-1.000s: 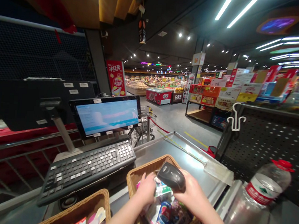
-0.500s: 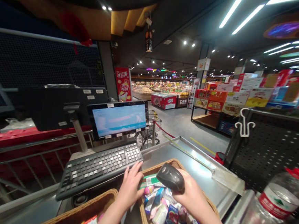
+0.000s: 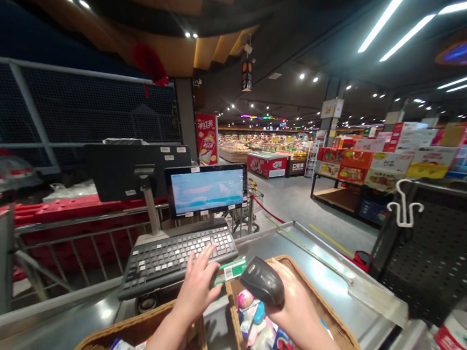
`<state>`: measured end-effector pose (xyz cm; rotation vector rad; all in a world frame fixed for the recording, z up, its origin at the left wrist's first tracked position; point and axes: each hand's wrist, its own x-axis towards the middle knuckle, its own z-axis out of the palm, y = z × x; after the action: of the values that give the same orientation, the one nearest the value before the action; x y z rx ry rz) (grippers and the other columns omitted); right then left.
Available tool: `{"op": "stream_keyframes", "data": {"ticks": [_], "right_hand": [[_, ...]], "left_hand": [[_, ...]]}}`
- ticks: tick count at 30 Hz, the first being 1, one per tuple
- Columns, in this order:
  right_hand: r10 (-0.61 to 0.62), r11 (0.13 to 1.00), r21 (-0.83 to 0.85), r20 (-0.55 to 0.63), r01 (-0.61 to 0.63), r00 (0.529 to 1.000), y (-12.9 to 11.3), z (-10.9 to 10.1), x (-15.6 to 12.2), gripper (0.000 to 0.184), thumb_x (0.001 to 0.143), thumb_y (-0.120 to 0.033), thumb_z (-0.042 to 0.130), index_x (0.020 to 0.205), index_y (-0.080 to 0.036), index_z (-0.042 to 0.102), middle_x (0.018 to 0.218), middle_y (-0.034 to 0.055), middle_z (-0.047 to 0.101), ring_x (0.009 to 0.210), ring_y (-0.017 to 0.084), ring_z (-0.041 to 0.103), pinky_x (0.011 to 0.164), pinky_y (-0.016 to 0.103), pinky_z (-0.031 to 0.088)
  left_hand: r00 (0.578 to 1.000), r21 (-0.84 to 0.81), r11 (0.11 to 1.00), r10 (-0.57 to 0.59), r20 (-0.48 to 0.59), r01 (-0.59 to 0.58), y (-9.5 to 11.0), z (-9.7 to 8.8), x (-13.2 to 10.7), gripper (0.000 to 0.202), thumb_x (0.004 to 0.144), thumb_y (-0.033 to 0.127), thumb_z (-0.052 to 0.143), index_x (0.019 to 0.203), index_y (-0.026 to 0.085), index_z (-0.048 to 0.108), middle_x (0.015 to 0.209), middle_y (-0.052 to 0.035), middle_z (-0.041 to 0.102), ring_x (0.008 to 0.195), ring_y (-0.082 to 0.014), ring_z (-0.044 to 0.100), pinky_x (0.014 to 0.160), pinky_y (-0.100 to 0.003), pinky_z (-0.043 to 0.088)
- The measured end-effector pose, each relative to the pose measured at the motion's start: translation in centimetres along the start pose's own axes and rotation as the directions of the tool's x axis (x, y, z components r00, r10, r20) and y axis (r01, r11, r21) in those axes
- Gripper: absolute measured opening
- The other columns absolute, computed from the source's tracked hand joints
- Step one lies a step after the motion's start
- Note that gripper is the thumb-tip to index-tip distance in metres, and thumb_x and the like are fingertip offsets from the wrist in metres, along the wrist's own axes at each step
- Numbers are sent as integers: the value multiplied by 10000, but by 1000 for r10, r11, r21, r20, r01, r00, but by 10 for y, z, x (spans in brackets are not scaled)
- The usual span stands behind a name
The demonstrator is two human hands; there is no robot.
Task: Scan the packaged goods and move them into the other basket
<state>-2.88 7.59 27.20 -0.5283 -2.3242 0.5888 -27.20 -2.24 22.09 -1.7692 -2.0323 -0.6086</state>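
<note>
My right hand (image 3: 294, 306) is closed firmly round a black barcode scanner (image 3: 263, 281), just above a wicker basket (image 3: 328, 306) heaped with bright packets (image 3: 257, 328). My left hand (image 3: 196, 288) is open, fingers spread over the near edge of the keyboard (image 3: 178, 262), with a green-and-white barcoded packet (image 3: 231, 271) at the thumb, perhaps pinched (the view there is poor, so I can't be sure). Another wicker basket (image 3: 152, 325) sits near left, a monitor (image 3: 205, 190) beyond the keyboard, and a water bottle (image 3: 460, 344) far right.
</note>
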Motion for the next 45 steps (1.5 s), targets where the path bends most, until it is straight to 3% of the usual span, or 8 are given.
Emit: {"op": "stream_keyframes", "data": {"ticks": [5,19,29,38,45], "right_hand": [[12,999,-30,-2,-12,1000,-1,15,-5,606,626,-89,544,1219,-194,613,1334,110,571,1362,325,391,1123,549,322],[-58,998,4,46,58,997,-30,33,-6,653,589,-59,522,1220,-199,613,1328,106,569,1372,312,371,1135,534,308],[-54,998,39,92,51,994,-42,37,-7,616,565,-68,517,1140,-234,666,1292,80,595,1345,312,404,1143,511,284],[-72,997,22,110,70,991,-49,33,-7,621,560,-76,502,1144,-215,664,1234,90,623,1286,302,467,1147,502,276],[-7,999,34,129,2,992,-49,31,-10,545,574,-102,507,1079,-225,669,1172,91,636,1321,330,423,1110,523,318]], "left_hand": [[999,21,999,-32,-29,33,-14,-9,-9,196,717,173,585,900,233,547,1514,-118,361,1411,-315,298,1145,-618,151],[992,86,991,-95,-80,102,-39,-45,-24,183,726,165,594,894,230,561,1525,-101,347,1412,-307,298,1153,-601,157],[991,96,992,-76,-110,87,-40,-63,-24,233,728,153,591,944,238,583,1532,-100,334,1410,-306,300,1153,-597,160],[991,96,992,-69,-112,80,-36,-67,-20,253,736,140,573,965,244,595,1532,-96,336,1411,-297,306,1159,-589,151],[992,86,994,-63,-112,73,-32,-69,-19,263,728,149,584,975,238,589,1529,-104,340,1407,-309,311,1154,-599,158]]}}
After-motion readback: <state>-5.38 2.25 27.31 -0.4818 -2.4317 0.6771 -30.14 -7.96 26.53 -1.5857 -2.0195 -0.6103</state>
